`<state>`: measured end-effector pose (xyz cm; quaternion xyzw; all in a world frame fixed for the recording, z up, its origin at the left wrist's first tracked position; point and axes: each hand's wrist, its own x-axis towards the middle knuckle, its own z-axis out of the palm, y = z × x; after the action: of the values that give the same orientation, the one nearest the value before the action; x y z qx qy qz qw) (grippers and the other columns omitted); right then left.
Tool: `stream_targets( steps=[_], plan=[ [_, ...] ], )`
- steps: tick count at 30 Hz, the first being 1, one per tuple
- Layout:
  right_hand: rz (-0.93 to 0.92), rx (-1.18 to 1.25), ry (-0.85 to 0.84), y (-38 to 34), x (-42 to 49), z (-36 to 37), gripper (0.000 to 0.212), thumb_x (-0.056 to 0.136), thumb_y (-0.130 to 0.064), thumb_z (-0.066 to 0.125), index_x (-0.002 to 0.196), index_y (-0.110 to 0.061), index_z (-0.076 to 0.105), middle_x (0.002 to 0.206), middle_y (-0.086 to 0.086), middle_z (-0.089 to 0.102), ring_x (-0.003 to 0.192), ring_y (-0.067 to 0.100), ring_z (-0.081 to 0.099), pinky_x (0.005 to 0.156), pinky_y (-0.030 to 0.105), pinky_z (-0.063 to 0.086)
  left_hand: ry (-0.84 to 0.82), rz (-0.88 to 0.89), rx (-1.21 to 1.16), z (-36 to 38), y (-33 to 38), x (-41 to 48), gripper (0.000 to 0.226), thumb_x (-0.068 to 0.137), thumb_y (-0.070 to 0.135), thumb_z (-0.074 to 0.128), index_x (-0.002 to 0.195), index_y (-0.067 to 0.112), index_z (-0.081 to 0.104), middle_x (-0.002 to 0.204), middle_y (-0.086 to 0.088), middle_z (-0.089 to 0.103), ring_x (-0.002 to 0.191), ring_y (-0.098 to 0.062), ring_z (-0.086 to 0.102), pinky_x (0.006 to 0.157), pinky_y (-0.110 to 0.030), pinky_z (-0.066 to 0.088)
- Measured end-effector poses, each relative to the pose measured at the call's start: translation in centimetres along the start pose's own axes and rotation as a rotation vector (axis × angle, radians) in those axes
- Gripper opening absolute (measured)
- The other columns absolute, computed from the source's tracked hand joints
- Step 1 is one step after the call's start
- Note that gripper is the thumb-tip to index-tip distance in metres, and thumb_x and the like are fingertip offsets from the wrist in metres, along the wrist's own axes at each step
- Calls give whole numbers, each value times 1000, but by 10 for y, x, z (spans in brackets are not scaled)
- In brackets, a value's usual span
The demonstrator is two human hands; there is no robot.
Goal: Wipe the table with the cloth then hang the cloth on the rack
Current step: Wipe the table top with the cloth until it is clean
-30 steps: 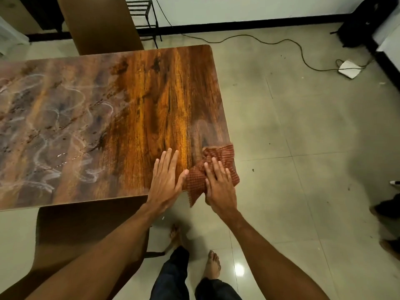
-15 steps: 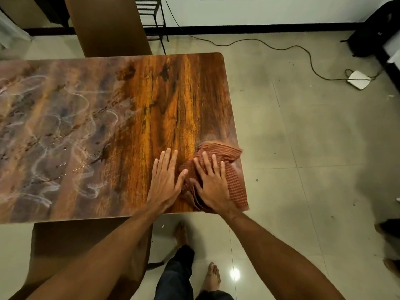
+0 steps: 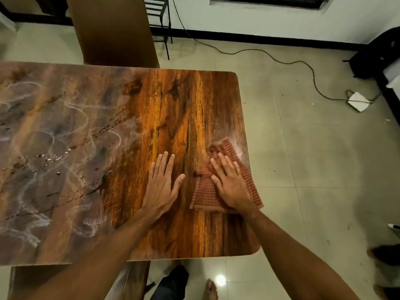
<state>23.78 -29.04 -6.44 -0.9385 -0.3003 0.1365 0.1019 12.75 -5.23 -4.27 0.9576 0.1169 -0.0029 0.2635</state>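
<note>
A reddish checked cloth (image 3: 204,194) lies flat near the right edge of the wooden table (image 3: 190,105). My right hand (image 3: 230,184) presses down on the cloth with fingers spread, and part of the cloth hangs past the table's edge. My left hand (image 3: 162,184) rests flat on the bare wood just left of the cloth, holding nothing. White streaks and smears cover the left half of the table (image 3: 43,148). A black metal rack (image 3: 159,20) stands on the floor by the far wall, partly hidden behind a chair back.
A brown chair back (image 3: 112,29) stands at the table's far side, and another chair (image 3: 43,282) is tucked under the near edge. A black cable (image 3: 281,61) runs over the tiled floor to a white box (image 3: 358,101). Dark bags (image 3: 372,59) sit at the right.
My right hand has slid the cloth away from the near edge, farther up along the table's right side. My left hand moved forward with it, and the two hands are farther apart.
</note>
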Motion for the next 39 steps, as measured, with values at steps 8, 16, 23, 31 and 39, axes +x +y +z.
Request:
stream_targets(
  steps=[8, 16, 23, 31, 39],
  plan=[
    [-246, -53, -35, 11, -10, 7, 60, 113, -47, 20, 168, -30, 0, 176, 0, -8, 163, 19, -7, 132, 47, 5, 34, -63, -24, 10, 27, 21, 74, 101, 60, 19, 162, 21, 6, 171, -1, -3, 156, -13, -10, 128, -41, -4],
    [-99, -10, 41, 81, 68, -32, 59, 113, -40, 31, 168, -22, 15, 176, 7, 4, 163, 25, 1, 131, 51, 8, 115, -239, 24, 39, 68, 8, 72, 103, 63, 18, 162, 26, 1, 170, 3, -8, 155, -10, -14, 126, -34, -13],
    [-472, 6, -44, 96, -43, -1, 59, 112, -44, 25, 167, -24, 17, 176, 5, 9, 163, 25, 8, 131, 51, 17, 168, -375, 37, 66, 137, -32, 73, 101, 62, 18, 162, 21, 9, 171, -2, 2, 157, -14, -6, 128, -42, -3],
    [-386, 29, -45, 77, -98, 14, 62, 112, -42, 23, 168, -22, 5, 176, 6, -5, 163, 24, -6, 133, 48, 6, 200, -439, 34, 93, 162, -97, 72, 102, 60, 20, 162, 20, 11, 171, -2, 2, 157, -13, -6, 127, -38, -6],
    [-422, -16, -24, 75, -133, 26, 60, 112, -42, 25, 168, -25, 13, 177, 3, 4, 163, 21, 2, 133, 46, 10, 259, -405, -24, 101, 150, -158, 71, 102, 59, 23, 161, 20, 13, 170, -2, 6, 157, -15, -2, 128, -40, -3]
  ],
)
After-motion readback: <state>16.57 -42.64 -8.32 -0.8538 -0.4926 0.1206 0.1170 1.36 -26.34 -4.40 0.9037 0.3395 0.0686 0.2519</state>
